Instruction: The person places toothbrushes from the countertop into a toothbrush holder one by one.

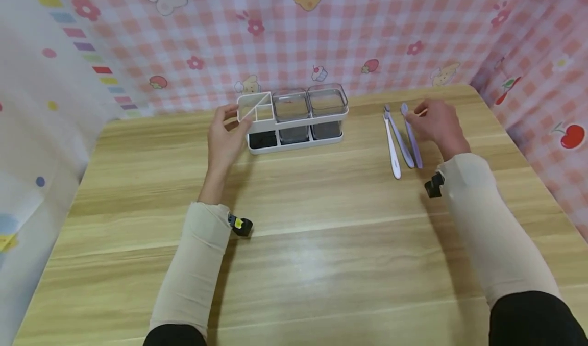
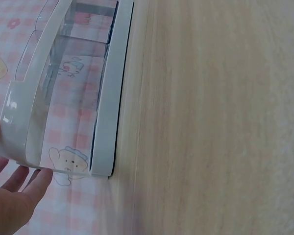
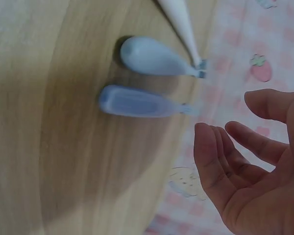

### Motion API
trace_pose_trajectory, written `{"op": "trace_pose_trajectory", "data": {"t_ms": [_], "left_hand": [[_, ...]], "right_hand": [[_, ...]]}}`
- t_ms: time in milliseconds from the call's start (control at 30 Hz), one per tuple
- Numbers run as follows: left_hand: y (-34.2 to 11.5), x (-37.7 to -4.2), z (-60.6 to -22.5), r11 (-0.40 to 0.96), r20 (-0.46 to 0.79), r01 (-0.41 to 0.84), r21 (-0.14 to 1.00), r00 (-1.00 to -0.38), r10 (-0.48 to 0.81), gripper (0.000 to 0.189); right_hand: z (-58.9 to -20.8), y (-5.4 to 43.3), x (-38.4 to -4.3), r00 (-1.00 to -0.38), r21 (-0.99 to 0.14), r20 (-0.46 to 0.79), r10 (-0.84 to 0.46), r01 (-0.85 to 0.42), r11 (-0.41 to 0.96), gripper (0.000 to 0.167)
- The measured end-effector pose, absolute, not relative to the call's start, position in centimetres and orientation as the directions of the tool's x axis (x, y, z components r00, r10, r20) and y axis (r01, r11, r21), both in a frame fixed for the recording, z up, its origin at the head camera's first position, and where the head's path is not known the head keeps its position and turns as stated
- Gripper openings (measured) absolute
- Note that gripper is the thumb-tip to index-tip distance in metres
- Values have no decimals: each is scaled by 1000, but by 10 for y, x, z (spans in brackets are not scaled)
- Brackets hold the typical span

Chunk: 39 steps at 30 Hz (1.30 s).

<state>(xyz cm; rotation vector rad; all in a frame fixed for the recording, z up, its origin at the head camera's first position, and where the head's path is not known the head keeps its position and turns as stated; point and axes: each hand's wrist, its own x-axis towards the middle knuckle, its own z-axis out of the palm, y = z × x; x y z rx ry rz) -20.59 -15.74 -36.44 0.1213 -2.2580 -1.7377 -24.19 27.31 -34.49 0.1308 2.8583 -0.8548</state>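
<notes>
At the back of the table stands a white toothbrush holder with a divided top section at its left end and two clear cups in the other places. My left hand grips that left end, thumb at the front and fingers round the side. In the left wrist view, fingertips lie against the holder's end wall. To the right lie three toothbrushes: a white one, a purple one beside it and another purple one. My right hand hovers by the rightmost toothbrush's head, thumb and fingers apart.
The wooden table reaches toward me. Pink checked cloth hangs right behind its back edge, with more cloth at both sides. A small black camera is strapped to each wrist.
</notes>
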Motion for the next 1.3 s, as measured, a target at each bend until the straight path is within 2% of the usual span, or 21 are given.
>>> {"op": "trace_pose_trajectory", "data": {"t_ms": [167,533,733,1300], "left_hand": [[-158,-206,-366,244,187,126,961,-951,-245,43],[-160,-209,-368,230,193,135,964,-949,-250,44],[-160,-209,-368,217,177,122,968,-951,-255,44],[-160,-207,-367,222,176,120,968,-952,-251,45]], "right_hand": [[-356,276,-248,-972,-512,-232,39,156,845,61],[-370,276,-256,-964,-502,-262,47,177,847,53],[-376,275,-258,-973,-490,-222,68,172,854,39],[-381,279,-261,-984,-459,-138,115,167,873,32]]}}
